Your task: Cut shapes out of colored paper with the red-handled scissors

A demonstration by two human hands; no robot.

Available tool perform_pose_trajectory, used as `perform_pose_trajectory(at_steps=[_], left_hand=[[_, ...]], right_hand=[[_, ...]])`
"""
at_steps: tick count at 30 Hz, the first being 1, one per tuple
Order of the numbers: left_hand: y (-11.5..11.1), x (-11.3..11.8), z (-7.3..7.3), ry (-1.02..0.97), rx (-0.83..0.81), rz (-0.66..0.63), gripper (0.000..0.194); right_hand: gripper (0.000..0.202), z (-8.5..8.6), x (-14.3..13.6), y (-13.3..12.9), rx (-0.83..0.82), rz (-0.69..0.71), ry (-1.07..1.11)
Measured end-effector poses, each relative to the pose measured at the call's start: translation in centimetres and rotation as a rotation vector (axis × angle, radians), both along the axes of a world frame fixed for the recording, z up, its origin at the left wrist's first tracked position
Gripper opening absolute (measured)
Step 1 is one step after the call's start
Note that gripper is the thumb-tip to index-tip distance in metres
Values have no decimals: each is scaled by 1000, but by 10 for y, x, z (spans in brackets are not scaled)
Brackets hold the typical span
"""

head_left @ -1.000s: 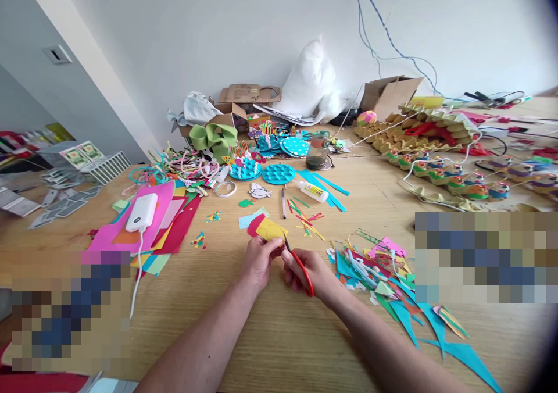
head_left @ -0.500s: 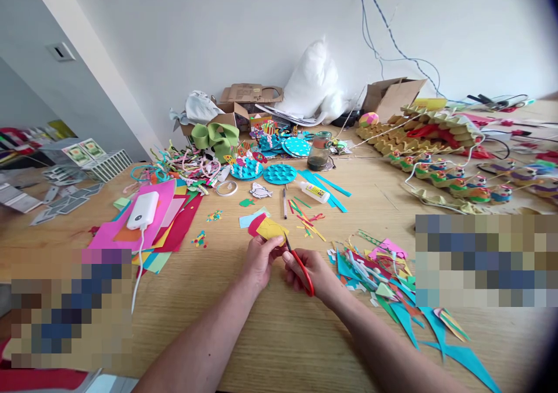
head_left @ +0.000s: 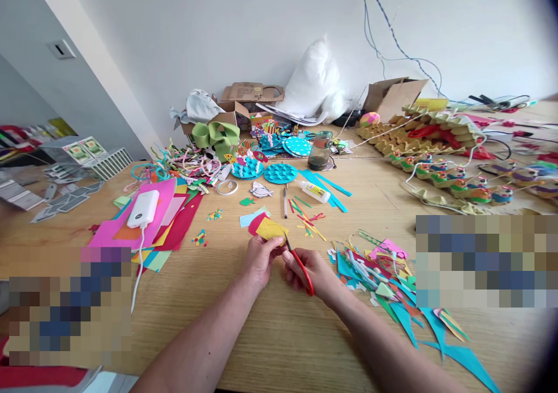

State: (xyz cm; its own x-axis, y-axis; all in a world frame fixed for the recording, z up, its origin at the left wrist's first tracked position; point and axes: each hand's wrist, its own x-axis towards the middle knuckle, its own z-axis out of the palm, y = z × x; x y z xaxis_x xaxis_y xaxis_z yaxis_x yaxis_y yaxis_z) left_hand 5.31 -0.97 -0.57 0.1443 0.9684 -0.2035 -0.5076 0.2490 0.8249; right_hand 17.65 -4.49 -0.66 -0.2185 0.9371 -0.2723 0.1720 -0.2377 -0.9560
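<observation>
Between the thumb and fingers of my left hand (head_left: 260,260) is a piece of yellow paper (head_left: 271,228), with red paper (head_left: 256,223) showing along its left end. Faint drawn lines cross the yellow face. My right hand (head_left: 307,268) is closed on red-handled scissors (head_left: 300,265), whose dark blades meet the right edge of the yellow paper. Light blue paper (head_left: 249,219) lies on the table just behind it. A pen (head_left: 285,203), a white fish cutout (head_left: 260,190) and a small green cutout (head_left: 247,202) rest farther back.
Coloured paper scraps (head_left: 383,277) spread to the right. At left, a white power bank (head_left: 143,208) with a cable sits on coloured sheets (head_left: 107,234). A glue bottle (head_left: 315,191), glass jar (head_left: 319,152) and blue discs (head_left: 280,174) stand behind; egg cartons (head_left: 429,194) hold painted figures.
Hardly anything differs. Both hands, the paper and the scissors keep the same place, while the whole view has shifted very slightly.
</observation>
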Motion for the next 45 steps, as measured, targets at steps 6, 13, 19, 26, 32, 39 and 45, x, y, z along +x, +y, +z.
perform_pose_trajectory(at_steps=[6,13,19,26,32,39,45], left_hand=[[0,1,1,1,6,-1,12],[0,0,0,11,-10,3,14],[0,0,1,4,-13,5,15],[0,0,1,-3,-13,-6,16],[-1,0,0,-1,-16,-8,16],[0,0,-2,-18,-9,-22,14],[1,0,-2,-24,-14,-5,14]], right_hand=[[50,0,0,0,-1,-3,-14],[51,3,0,0,-13,-14,-28],[52,5,-1,0,-10,-17,-34],[53,4,-1,0,-10,-17,-28],[52,2,0,0,-17,-14,-36],[52,2,0,0,-20,-24,-24],[51,1,0,0,-17,-16,-14]])
